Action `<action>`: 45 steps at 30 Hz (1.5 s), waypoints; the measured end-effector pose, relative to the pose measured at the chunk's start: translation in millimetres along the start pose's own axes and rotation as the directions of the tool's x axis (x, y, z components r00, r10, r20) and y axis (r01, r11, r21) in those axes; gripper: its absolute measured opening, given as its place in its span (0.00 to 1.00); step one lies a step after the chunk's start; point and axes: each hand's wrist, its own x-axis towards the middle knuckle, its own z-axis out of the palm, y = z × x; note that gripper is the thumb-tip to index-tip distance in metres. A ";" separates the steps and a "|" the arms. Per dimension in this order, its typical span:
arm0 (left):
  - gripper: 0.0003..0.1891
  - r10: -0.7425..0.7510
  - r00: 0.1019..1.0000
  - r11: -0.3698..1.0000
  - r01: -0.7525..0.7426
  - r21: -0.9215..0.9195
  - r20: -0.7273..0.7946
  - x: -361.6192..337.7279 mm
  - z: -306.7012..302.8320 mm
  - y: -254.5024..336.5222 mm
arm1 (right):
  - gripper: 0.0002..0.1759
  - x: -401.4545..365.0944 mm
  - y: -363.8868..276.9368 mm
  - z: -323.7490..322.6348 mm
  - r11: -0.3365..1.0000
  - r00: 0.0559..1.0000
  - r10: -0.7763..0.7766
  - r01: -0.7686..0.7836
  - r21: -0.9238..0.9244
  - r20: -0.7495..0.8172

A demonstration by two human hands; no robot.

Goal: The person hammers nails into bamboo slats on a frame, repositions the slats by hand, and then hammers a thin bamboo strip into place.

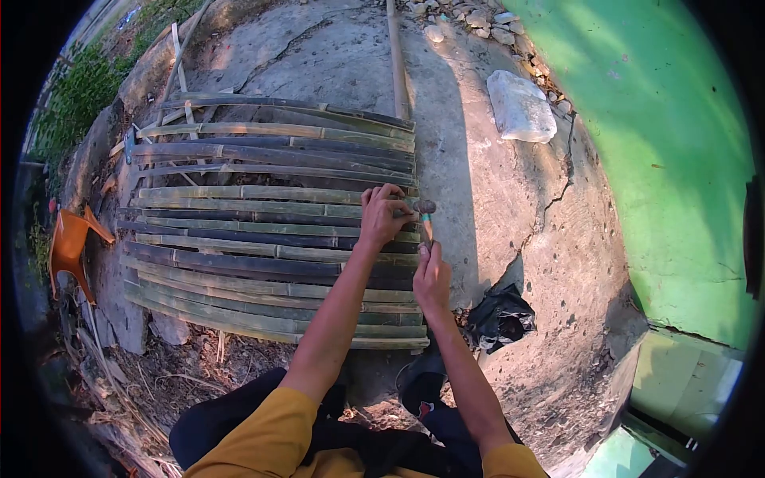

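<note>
My right hand [432,280] is wrapped round the handle of a hammer [427,209]. The hammer's head is at the right ends of the bamboo slats [279,251], right beside the fingertips of my left hand [382,215]. My left fingers are pinched together over one slat near its right end; what they hold is too small to make out. The slats lie side by side in a row, running left to right, some green and some dark, with narrow gaps between several of them.
An orange plastic chair [68,248] stands at the left. A bamboo pole [398,60] lies beyond the slats. On the right are a white sack-like block [520,107], a black plastic bag [500,317] and a green wall [637,119]. Cracks run through the concrete ground [550,263].
</note>
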 end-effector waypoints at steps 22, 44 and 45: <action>0.11 0.087 0.991 0.994 -0.080 0.071 -0.104 -3.2 1.6 7.1 | 0.13 5.1 -2.5 -5.0 0.996 0.996 0.084 -0.084 -0.003 0.024; 0.12 0.066 0.995 0.997 -0.062 0.052 -0.073 -0.5 2.0 6.2 | 0.12 9.3 -49.3 -34.7 0.986 0.998 0.008 0.003 0.168 -0.064; 0.11 0.075 0.994 0.996 -0.071 0.057 -0.080 -3.0 4.6 4.0 | 0.13 8.9 -55.2 -37.2 0.977 0.985 -0.056 0.087 0.192 -0.163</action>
